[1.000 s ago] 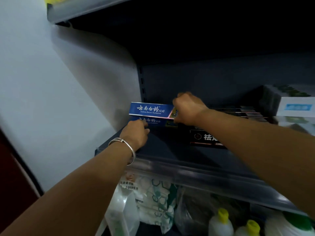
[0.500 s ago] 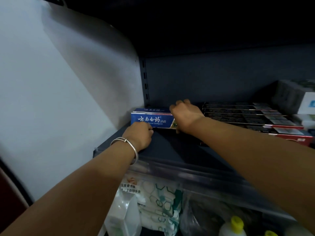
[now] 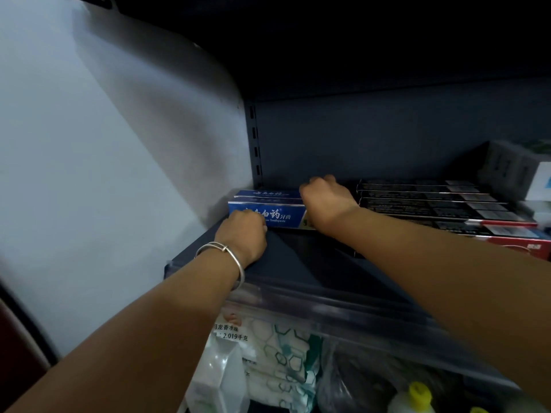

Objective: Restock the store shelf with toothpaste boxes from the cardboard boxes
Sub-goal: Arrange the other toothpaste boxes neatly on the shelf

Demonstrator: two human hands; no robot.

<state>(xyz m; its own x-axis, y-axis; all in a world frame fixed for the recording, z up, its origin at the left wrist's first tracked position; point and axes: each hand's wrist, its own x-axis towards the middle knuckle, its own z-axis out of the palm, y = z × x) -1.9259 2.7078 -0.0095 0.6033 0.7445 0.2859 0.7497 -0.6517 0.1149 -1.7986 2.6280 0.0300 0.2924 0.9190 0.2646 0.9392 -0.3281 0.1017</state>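
Two blue toothpaste boxes [image 3: 283, 216] lie side by side in the back left corner of the dark shelf [image 3: 301, 263]; the rear one [image 3: 265, 193] shows only its top. My left hand [image 3: 243, 232], a silver bracelet on its wrist, rests on the shelf with curled fingers pressed against the front box's left end. My right hand [image 3: 325, 201] lies over the right ends of the blue boxes, fingers curled down over them. The cardboard boxes are out of view.
Rows of dark toothpaste boxes [image 3: 432, 201] fill the shelf to the right, with a red box [image 3: 524, 244] in front and white packs [image 3: 536, 180] stacked beyond. Below the shelf rail [image 3: 328, 298] sit plastic bags [image 3: 277, 350] and yellow-capped bottles [image 3: 417, 393]. A white wall [image 3: 89, 174] stands at the left.
The blue box that my right hand held on top has come down onto the shelf. Both hands have pushed the blue boxes back toward the corner.
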